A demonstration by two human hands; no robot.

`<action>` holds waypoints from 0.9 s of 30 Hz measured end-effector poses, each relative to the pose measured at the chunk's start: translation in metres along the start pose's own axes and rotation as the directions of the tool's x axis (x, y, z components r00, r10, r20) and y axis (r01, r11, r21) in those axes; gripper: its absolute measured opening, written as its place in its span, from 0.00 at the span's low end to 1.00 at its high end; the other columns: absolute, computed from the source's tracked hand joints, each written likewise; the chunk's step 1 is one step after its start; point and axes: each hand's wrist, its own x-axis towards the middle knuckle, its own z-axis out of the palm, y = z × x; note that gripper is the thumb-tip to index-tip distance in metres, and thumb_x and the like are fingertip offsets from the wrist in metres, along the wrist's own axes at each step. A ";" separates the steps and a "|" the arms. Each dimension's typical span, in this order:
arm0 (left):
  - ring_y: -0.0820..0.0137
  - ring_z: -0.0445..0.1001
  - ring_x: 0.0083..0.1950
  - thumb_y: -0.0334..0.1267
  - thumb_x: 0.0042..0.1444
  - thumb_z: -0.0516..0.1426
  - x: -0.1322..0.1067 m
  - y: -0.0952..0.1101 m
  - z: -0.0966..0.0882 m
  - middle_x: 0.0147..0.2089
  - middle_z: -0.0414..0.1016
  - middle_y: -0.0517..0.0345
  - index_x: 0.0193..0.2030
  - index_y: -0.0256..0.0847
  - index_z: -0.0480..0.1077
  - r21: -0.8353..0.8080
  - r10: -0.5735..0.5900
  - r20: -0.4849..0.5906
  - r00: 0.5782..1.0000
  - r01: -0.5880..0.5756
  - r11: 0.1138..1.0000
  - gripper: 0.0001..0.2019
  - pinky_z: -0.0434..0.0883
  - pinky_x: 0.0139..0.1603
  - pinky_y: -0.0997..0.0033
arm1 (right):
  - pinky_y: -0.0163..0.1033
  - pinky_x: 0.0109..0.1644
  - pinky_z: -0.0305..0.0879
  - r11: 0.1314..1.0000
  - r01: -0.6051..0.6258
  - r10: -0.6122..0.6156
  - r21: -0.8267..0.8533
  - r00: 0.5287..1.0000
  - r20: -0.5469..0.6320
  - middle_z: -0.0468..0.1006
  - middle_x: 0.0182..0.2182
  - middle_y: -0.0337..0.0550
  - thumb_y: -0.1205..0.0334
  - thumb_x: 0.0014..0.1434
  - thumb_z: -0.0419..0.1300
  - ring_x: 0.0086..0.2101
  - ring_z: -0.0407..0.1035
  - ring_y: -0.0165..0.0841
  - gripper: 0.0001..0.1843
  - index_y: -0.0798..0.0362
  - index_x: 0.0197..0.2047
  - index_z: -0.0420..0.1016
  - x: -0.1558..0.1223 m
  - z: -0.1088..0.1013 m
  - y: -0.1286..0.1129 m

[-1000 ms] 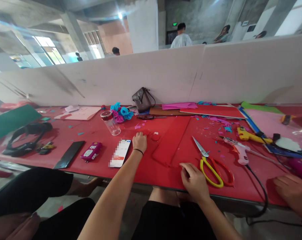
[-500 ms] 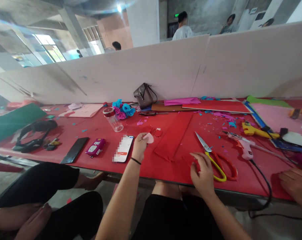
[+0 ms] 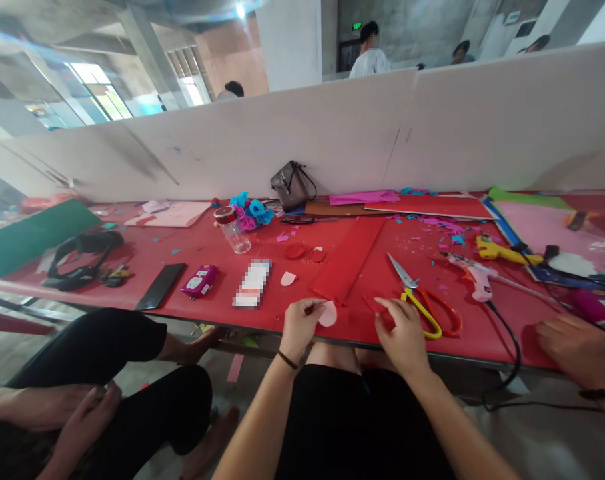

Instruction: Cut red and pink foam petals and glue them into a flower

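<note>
- Cutout (image 3: 327,316), thin, pink and rounded, is pinched by the left hand's (image 3: 301,327) fingertips at the table's near edge.
- Right hand (image 3: 401,327) is held apart from the left, loosely curled; whether anything is gripped by it cannot be told.
- Scissors (image 3: 411,284), steel-bladed, are spread just beside the right hand.
- Red sheet (image 3: 347,267), thin and creased, is laid beyond the hands.
- Table (image 3: 197,247), smooth and red, is backed by a white panel (image 3: 232,147); concrete pillars (image 3: 145,57) are seen beyond.
- Counted: two glue guns (image 3: 482,287) right, one clear jar (image 3: 238,241) far left, one loose pink piece (image 3: 289,279).
</note>
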 end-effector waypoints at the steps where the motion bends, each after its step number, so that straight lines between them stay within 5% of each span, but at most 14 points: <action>1: 0.65 0.76 0.36 0.34 0.47 0.61 0.000 -0.002 -0.007 0.35 0.82 0.53 0.33 0.41 0.80 0.106 0.041 -0.022 0.999 -0.038 0.994 0.08 0.70 0.41 0.68 | 0.55 0.49 0.65 0.998 0.002 0.000 -0.070 1.000 0.021 0.74 0.41 0.52 0.60 0.58 0.53 0.43 0.67 0.46 0.15 0.51 0.48 0.72 -0.001 0.000 0.004; 5: 0.65 0.76 0.35 0.31 0.49 0.58 0.012 -0.006 -0.029 0.35 0.82 0.53 0.34 0.43 0.80 0.343 0.124 -0.131 0.984 -0.073 0.936 0.09 0.70 0.41 0.67 | 0.55 0.49 0.65 0.976 0.010 0.014 -0.216 0.994 0.111 0.74 0.42 0.58 0.56 0.59 0.54 0.45 0.67 0.49 0.19 0.57 0.49 0.72 -0.002 0.001 0.015; 10: 0.67 0.75 0.34 0.32 0.49 0.60 0.028 -0.008 -0.024 0.38 0.80 0.54 0.39 0.45 0.79 0.475 0.163 -0.071 0.984 -0.110 0.873 0.10 0.70 0.40 0.69 | 0.46 0.39 0.67 0.962 0.001 0.050 -0.272 0.982 0.182 0.76 0.38 0.54 0.57 0.61 0.52 0.37 0.71 0.44 0.13 0.53 0.40 0.76 0.004 0.003 0.016; 13: 0.71 0.72 0.31 0.36 0.52 0.60 0.026 -0.015 -0.016 0.49 0.75 0.52 0.50 0.46 0.75 0.558 0.271 -0.153 0.950 -0.144 0.817 0.17 0.70 0.41 0.69 | 0.43 0.35 0.65 0.973 -0.067 0.097 -0.222 0.987 0.129 0.78 0.35 0.52 0.57 0.62 0.50 0.33 0.71 0.41 0.15 0.52 0.37 0.76 0.008 0.001 0.014; 16: 0.73 0.71 0.31 0.36 0.56 0.56 0.021 -0.020 -0.014 0.50 0.72 0.49 0.54 0.42 0.73 0.520 0.358 -0.231 0.905 -0.196 0.831 0.18 0.70 0.43 0.69 | 0.43 0.34 0.64 0.972 -0.236 0.237 -0.020 0.969 0.063 0.78 0.30 0.50 0.52 0.59 0.52 0.30 0.71 0.40 0.15 0.51 0.35 0.75 0.013 -0.002 0.010; 19: 0.69 0.73 0.39 0.33 0.56 0.54 0.012 -0.012 -0.011 0.46 0.74 0.49 0.46 0.41 0.76 0.381 0.382 -0.271 0.884 -0.266 0.886 0.14 0.70 0.47 0.69 | 0.39 0.27 0.61 0.764 -0.516 0.481 0.388 0.856 0.191 0.74 0.22 0.41 0.46 0.53 0.58 0.24 0.68 0.37 0.16 0.50 0.33 0.72 0.018 -0.006 -0.001; 21: 0.68 0.73 0.42 0.35 0.57 0.54 0.004 0.001 -0.003 0.43 0.76 0.50 0.42 0.41 0.77 0.200 0.313 -0.231 0.921 -0.270 0.942 0.11 0.70 0.46 0.70 | 0.36 0.22 0.57 0.499 -0.644 0.532 0.579 0.756 0.382 0.71 0.19 0.37 0.44 0.47 0.63 0.21 0.67 0.34 0.18 0.50 0.30 0.70 0.020 -0.007 -0.012; 23: 0.69 0.73 0.39 0.39 0.54 0.59 -0.005 0.015 0.010 0.42 0.77 0.51 0.47 0.40 0.76 -0.064 0.150 -0.063 0.987 -0.154 0.986 0.14 0.70 0.41 0.71 | 0.34 0.21 0.54 0.325 -0.700 0.500 0.636 0.698 0.513 0.70 0.18 0.36 0.43 0.43 0.67 0.20 0.65 0.32 0.20 0.51 0.28 0.71 0.020 -0.007 -0.022; 25: 0.70 0.74 0.38 0.42 0.49 0.63 -0.012 0.025 0.023 0.41 0.78 0.51 0.50 0.39 0.75 -0.272 0.002 0.166 0.986 0.044 0.961 0.21 0.70 0.41 0.72 | 0.34 0.22 0.55 0.284 -0.714 0.460 0.640 0.687 0.563 0.70 0.18 0.35 0.42 0.41 0.68 0.20 0.63 0.30 0.21 0.51 0.26 0.71 0.019 -0.006 -0.029; 27: 0.72 0.74 0.36 0.44 0.45 0.66 -0.015 0.029 0.032 0.38 0.78 0.52 0.46 0.37 0.76 -0.362 -0.065 0.275 0.959 0.166 0.917 0.21 0.69 0.39 0.73 | 0.34 0.22 0.56 0.303 -0.707 0.436 0.639 0.699 0.567 0.69 0.18 0.34 0.41 0.43 0.68 0.20 0.62 0.29 0.21 0.51 0.26 0.72 0.017 -0.006 -0.034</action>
